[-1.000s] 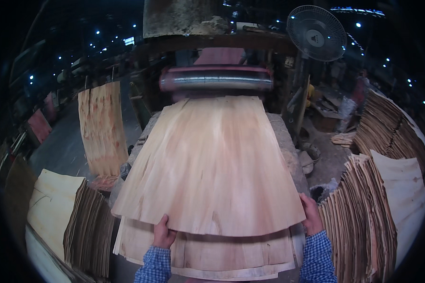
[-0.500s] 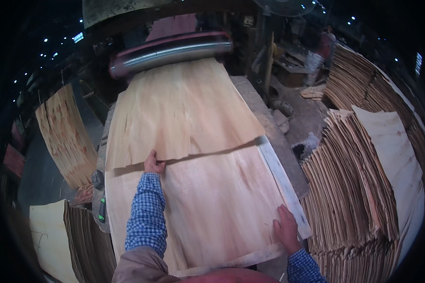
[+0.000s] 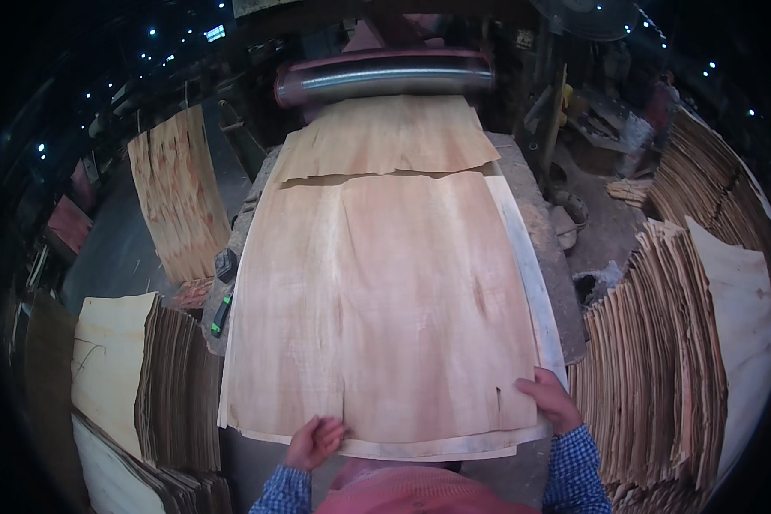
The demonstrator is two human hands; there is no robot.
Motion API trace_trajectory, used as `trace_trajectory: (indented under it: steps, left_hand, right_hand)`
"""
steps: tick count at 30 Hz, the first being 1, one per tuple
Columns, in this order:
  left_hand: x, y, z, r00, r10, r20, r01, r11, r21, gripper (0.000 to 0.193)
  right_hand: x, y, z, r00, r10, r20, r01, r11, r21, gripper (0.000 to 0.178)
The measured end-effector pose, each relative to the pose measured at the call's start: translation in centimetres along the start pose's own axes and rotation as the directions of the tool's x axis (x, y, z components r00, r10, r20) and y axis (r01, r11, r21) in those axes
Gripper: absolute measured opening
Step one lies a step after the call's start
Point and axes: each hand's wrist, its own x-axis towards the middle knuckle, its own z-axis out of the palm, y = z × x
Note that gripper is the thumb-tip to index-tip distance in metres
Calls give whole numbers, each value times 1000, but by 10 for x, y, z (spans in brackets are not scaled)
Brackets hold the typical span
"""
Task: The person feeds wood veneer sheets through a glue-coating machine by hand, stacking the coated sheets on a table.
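Observation:
A wide, pale wood veneer sheet [image 3: 420, 291] lies on a stack of sheets in front of me, its surface lightly wavy. Beyond it, a second veneer sheet [image 3: 385, 141] overlaps its far end and runs up to a shiny metal roller [image 3: 390, 79]. My left hand [image 3: 315, 441] is by the near edge, its fingers loosely curled and partly apart, with nothing seen in them. At the near right corner, my right hand [image 3: 550, 398] grips the side edge of the near sheet, some fingers over its top; the others are hidden.
Tall stacks of veneer stand at the right [image 3: 651, 351] and left [image 3: 180, 385]. A rough veneer piece [image 3: 180, 197] leans at the far left. On the left ledge lies a black and green tool [image 3: 221, 315]. A bucket [image 3: 568, 210] and a person [image 3: 655, 116] are at the far right.
The far sheet has slid away toward the roller, baring more of the near sheet. My left hand has let go of its edge and drawn back toward me. The view has swung left.

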Motion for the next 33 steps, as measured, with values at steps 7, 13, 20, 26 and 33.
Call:
trace_trajectory:
  steps: [7, 13, 20, 26, 33]
  left_hand:
    - [-50, -46, -75, 943, 126, 307, -80, 984, -158, 56]
    - [-33, -3, -2, 836, 544, 64, -475, 778, -411, 40]
    - [-56, 10, 18, 886, 459, -65, -454, 831, -323, 34]
    - [-40, 11, 33, 849, 529, 16, -495, 804, -331, 42]
    - [-36, 6, 35, 848, 523, 89, -478, 826, -300, 48]
  right_hand:
    - [-12, -71, 6, 996, -42, 76, 26, 980, 198, 36]
    - [7, -9, -19, 999, -46, -6, 46, 969, 243, 34]
    - [-19, -100, -1, 981, -146, 129, 146, 989, 10, 41]
    - [-22, -33, -32, 994, -87, -70, 104, 951, 292, 44]
    - [-23, -66, -17, 993, -105, -59, 118, 943, 312, 47]
